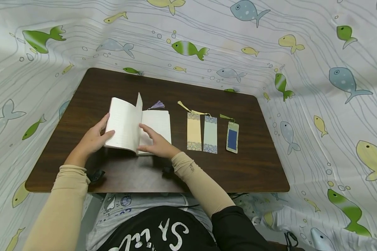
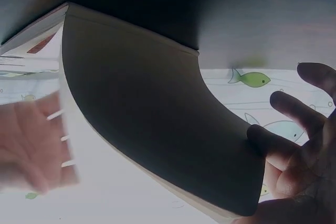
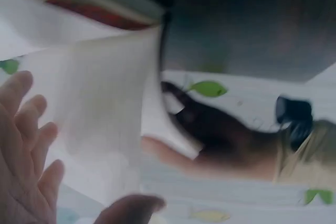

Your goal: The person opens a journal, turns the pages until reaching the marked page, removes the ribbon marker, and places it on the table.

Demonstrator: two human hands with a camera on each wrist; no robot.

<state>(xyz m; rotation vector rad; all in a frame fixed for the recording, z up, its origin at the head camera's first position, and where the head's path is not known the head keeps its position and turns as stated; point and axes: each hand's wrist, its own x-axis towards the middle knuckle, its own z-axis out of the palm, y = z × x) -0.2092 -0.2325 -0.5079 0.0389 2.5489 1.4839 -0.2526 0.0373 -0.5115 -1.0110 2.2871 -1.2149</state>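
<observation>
An open book with blank-looking white pages (image 1: 122, 122) lies near the table's left side, its left part lifted and curved. My left hand (image 1: 95, 136) grips that lifted part at its outer edge, thumb over the page and fingers behind the dark cover (image 2: 157, 103). Beside the fold, my right hand (image 1: 158, 143) is over the right page with fingers extended toward a raised leaf (image 1: 139, 101); whether it touches the leaf is unclear. A purple tassel (image 1: 157, 105) sticks out past the top edge. Inside the book, a reddish strip (image 3: 100, 14) shows in the right wrist view.
Right of the book lie a cream bookmark (image 1: 194, 130) and a pale green bookmark (image 1: 210, 132), both with yellowish tassels. Farther right is a smaller tag with a blue panel (image 1: 232, 139) and a green tassel. Fish-patterned cloth (image 1: 207, 21) surrounds the dark wooden table (image 1: 254, 167).
</observation>
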